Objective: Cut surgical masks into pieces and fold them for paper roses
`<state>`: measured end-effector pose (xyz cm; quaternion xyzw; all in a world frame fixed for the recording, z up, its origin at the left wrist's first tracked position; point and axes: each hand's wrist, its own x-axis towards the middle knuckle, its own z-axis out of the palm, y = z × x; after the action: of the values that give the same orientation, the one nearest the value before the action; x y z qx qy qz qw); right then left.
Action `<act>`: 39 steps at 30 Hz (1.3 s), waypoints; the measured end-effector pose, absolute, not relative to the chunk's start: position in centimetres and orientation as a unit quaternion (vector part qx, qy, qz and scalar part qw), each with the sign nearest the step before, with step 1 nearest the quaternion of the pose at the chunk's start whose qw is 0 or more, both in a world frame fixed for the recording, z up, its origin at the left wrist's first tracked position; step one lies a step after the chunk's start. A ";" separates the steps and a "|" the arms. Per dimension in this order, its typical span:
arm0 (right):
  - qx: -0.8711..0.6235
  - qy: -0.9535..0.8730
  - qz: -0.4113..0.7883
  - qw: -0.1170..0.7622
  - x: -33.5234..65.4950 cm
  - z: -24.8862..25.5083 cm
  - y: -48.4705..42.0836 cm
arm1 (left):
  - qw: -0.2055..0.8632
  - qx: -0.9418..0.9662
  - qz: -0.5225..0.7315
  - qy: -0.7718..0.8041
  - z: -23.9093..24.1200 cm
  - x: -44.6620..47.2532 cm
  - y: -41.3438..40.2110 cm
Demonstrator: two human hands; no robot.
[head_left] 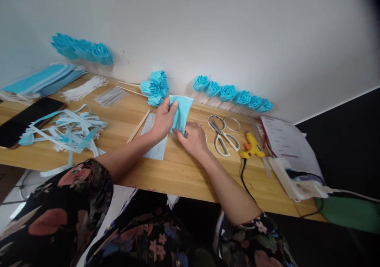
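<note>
Between my two hands is a piece of blue mask fabric (184, 107), lifted above the table and partly folded. My left hand (164, 118) pinches its upper left side, thumb on top. Lower down, my right hand (194, 138) grips the bottom edge between thumb and fingers. A flat pale sheet of mask fabric (156, 150) lies on the table beneath my left hand. Two thin wooden sticks (138, 126) rest just left of that sheet. Behind my hands is a cluster of blue fabric flowers (154, 88) on sticks.
Right of my hands lie scissors (221, 134), a clear ring (232, 123), a yellow glue gun (252, 146) and a power strip (292, 184). On the left are fabric scraps (68, 130), a phone (26, 120), wire strips (111, 96), white ear loops (86, 88) and stacked masks (44, 79). Flowers (228, 93) lean against the wall.
</note>
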<state>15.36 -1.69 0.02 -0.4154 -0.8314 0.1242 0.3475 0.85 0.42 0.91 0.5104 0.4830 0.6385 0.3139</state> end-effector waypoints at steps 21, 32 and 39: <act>-0.428 -0.591 0.370 0.576 18.3 1.9 0.6 | 0.347 0.613 0.547 0.452 1.2 1.6 -0.6; -0.420 -0.683 0.307 0.513 18.4 1.6 0.3 | 0.356 0.686 0.469 0.427 0.7 2.1 -0.9; -0.402 -0.718 0.234 0.518 18.6 2.0 -0.1 | 0.492 0.626 0.453 0.400 1.1 2.2 -1.1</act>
<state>18.58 -0.11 1.97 -0.4019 -0.7175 0.2343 0.5184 2.16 -1.12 1.13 0.6264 0.4004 0.4531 0.4919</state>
